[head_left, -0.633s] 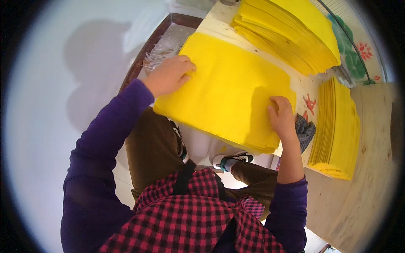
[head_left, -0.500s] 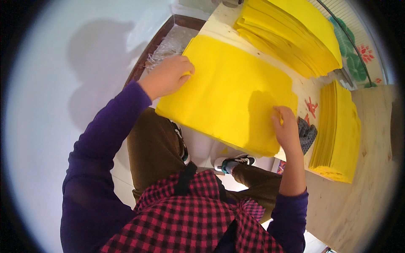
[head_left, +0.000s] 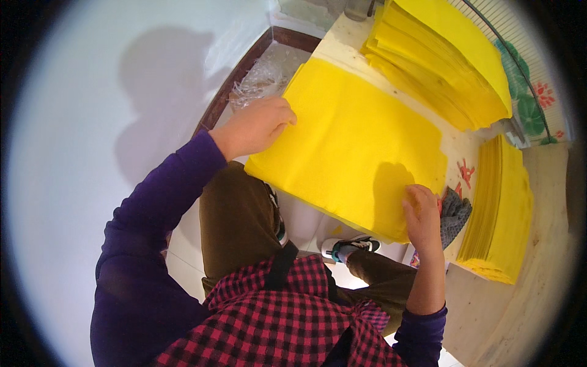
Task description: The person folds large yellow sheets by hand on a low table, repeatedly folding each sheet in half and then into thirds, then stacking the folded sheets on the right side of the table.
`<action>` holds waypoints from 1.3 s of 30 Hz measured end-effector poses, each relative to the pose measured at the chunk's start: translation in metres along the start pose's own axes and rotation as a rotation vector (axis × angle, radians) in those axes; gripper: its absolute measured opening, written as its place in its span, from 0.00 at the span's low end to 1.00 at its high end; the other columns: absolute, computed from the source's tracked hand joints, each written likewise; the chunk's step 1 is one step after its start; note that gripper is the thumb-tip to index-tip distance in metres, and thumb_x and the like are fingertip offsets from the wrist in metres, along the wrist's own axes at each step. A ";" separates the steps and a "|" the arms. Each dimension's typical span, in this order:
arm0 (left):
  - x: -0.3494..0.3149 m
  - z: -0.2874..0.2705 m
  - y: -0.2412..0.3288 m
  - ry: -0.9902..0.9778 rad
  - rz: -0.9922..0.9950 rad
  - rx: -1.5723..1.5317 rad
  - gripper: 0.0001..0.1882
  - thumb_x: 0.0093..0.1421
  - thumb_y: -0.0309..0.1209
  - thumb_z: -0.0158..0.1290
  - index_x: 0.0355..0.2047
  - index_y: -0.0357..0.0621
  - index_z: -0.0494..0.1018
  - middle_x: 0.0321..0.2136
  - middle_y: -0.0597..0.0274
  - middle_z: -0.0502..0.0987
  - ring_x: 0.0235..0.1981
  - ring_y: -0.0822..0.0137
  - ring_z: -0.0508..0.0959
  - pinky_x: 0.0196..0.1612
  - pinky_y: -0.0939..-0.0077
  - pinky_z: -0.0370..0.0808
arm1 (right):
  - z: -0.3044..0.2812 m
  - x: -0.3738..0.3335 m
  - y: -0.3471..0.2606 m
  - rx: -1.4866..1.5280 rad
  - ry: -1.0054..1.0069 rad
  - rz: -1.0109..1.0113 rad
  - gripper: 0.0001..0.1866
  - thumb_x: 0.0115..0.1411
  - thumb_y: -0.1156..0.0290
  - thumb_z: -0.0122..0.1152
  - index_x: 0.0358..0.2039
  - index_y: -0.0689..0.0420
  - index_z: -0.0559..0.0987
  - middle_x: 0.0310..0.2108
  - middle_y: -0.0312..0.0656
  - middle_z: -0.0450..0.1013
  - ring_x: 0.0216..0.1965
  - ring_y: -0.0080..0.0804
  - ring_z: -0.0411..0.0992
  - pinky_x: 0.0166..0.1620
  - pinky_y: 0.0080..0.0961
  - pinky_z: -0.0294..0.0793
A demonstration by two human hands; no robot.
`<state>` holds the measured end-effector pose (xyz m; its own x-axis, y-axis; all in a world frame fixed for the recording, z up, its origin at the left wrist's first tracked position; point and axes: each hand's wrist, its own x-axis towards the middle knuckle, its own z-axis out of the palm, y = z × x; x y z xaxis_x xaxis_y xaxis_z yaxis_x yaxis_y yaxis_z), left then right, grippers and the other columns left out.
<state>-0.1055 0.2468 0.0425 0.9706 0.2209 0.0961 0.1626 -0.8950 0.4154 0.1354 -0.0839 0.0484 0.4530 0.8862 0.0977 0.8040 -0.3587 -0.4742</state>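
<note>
Left hand (head_left: pixel 258 127) curled at sheets' (head_left: pixel 354 140) left edge; cannot tell if pinching. Right hand (head_left: pixel 425 219) by near right corner, thumb and fingers parted. Sheets between hands. Rag (head_left: pixel 456 219) just right of right hand; yellow stack (head_left: pixel 498 211) beyond.

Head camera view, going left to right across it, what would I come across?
Smooth white wall, bare left hand, flat pile of yellow fabric-like sheets, bare right hand, crumpled dark grey textured cloth, thick upright-edged stack of yellow fabric-like sheets.
</note>
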 end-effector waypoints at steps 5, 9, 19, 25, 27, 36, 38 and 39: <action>0.018 0.009 -0.010 0.109 0.053 -0.013 0.10 0.56 0.21 0.49 0.40 0.39 0.72 0.40 0.52 0.72 0.47 0.51 0.70 0.52 0.61 0.67 | 0.014 0.029 0.006 -0.024 0.063 0.017 0.15 0.55 0.76 0.57 0.44 0.64 0.74 0.47 0.54 0.70 0.52 0.53 0.66 0.56 0.40 0.64; 0.024 0.005 -0.015 0.202 0.087 0.008 0.10 0.57 0.23 0.48 0.39 0.40 0.73 0.40 0.53 0.73 0.46 0.52 0.71 0.50 0.61 0.68 | 0.008 0.030 0.006 -0.011 0.045 0.030 0.15 0.55 0.76 0.57 0.45 0.64 0.73 0.47 0.54 0.69 0.52 0.53 0.65 0.56 0.40 0.64; 0.021 0.009 -0.005 0.150 0.061 0.059 0.11 0.54 0.21 0.50 0.39 0.39 0.73 0.40 0.53 0.73 0.44 0.51 0.72 0.50 0.60 0.69 | 0.017 0.044 0.008 -0.064 0.102 -0.024 0.16 0.56 0.75 0.56 0.45 0.65 0.73 0.46 0.55 0.70 0.52 0.54 0.66 0.56 0.40 0.64; -0.005 0.007 0.003 0.058 0.025 0.014 0.10 0.56 0.23 0.49 0.39 0.40 0.74 0.39 0.54 0.74 0.44 0.51 0.72 0.48 0.59 0.69 | 0.001 0.016 0.002 0.089 -0.010 0.089 0.15 0.57 0.74 0.55 0.44 0.65 0.74 0.45 0.55 0.70 0.50 0.52 0.67 0.55 0.39 0.65; -0.009 0.011 0.006 0.081 0.035 -0.014 0.09 0.56 0.23 0.48 0.37 0.41 0.75 0.38 0.54 0.74 0.44 0.51 0.73 0.47 0.59 0.69 | 0.006 0.017 0.001 0.034 0.005 0.041 0.14 0.57 0.74 0.55 0.44 0.65 0.74 0.45 0.54 0.71 0.50 0.52 0.67 0.55 0.39 0.65; -0.001 0.009 -0.002 0.130 0.054 -0.005 0.09 0.55 0.21 0.49 0.36 0.41 0.74 0.37 0.54 0.74 0.44 0.51 0.72 0.48 0.60 0.69 | 0.004 0.026 0.002 0.055 0.046 0.059 0.12 0.57 0.75 0.56 0.41 0.65 0.75 0.43 0.55 0.71 0.49 0.53 0.67 0.54 0.38 0.65; -0.010 0.012 0.000 0.100 0.031 -0.041 0.09 0.55 0.21 0.48 0.36 0.40 0.74 0.37 0.54 0.75 0.44 0.51 0.72 0.48 0.60 0.69 | 0.006 0.020 -0.001 0.059 0.018 0.057 0.12 0.57 0.74 0.56 0.41 0.65 0.75 0.43 0.54 0.71 0.49 0.53 0.67 0.55 0.39 0.65; -0.009 0.013 0.000 0.114 0.040 -0.035 0.09 0.55 0.21 0.48 0.36 0.40 0.75 0.37 0.54 0.75 0.44 0.51 0.72 0.48 0.60 0.69 | 0.008 0.021 -0.001 0.045 0.026 0.033 0.12 0.57 0.74 0.56 0.41 0.65 0.75 0.43 0.54 0.71 0.49 0.52 0.67 0.54 0.39 0.65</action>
<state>-0.1116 0.2401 0.0296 0.9494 0.2296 0.2141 0.1161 -0.8904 0.4401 0.1407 -0.0626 0.0438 0.4894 0.8658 0.1038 0.7707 -0.3738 -0.5160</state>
